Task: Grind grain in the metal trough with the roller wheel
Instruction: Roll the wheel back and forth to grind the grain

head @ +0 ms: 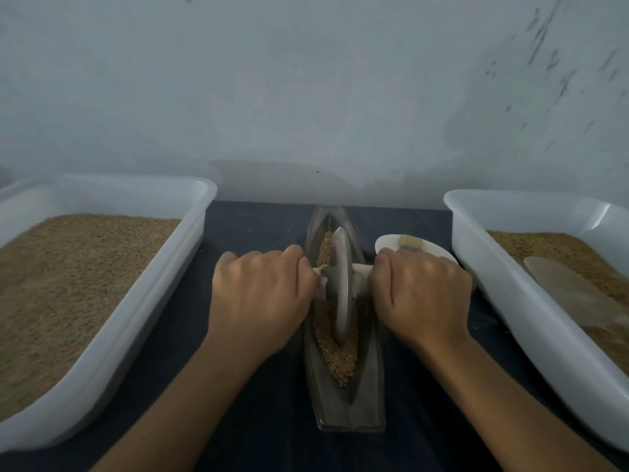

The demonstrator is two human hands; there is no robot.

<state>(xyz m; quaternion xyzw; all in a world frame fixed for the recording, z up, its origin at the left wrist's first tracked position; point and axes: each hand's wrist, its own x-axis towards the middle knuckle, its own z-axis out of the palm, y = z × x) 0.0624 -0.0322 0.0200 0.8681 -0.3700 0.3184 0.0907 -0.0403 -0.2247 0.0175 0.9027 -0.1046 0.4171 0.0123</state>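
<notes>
Materials and finishes at the grinding station.
Dull grey metal trough with a smooth, faintly reflective rim; matt grey metal roller wheel; coarse, granular tan grain. Two smooth, semi-glossy white plastic trays. Dark, matt cloth table cover. Matt, scuffed painted wall.

One head-worn camera, looking forward and down.

The wide-angle view sat close above the counter, facing a pale wall straight ahead. Both forearms entered from the bottom edge, the trough ran down the middle, and a tray was cut off at either side. No second view shared the scene.
</notes>
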